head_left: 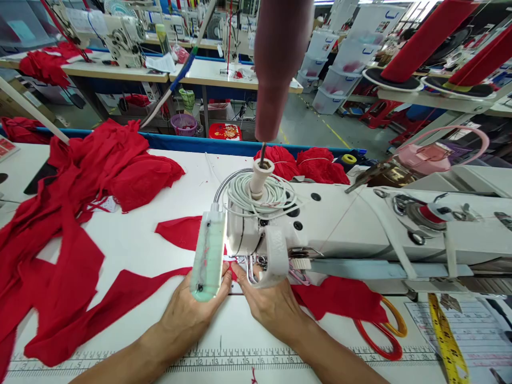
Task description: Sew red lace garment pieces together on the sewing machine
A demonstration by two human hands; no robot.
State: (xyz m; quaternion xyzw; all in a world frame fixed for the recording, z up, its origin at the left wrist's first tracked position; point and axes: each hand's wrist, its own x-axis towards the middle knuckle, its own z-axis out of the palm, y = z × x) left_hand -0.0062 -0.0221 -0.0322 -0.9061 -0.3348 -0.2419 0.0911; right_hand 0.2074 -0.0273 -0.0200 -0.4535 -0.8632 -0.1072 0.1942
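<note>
Both my hands are at the head of a white sewing machine, close to the needle area. My left hand is closed on a strip of red fabric that trails off to the left; a pale green lamp hides some of its fingers. Just to the right, my right hand is closed on the fabric too, its fingertips partly behind the machine's white guard. The two hands' fingertips nearly meet. More red fabric comes out beyond my right wrist. The needle itself is hidden.
A heap of red fabric covers the table's left. Orange-and-red-handled scissors and a yellow tape measure lie at right. A printed ruler runs along the front. Tied red bundles sit behind the machine.
</note>
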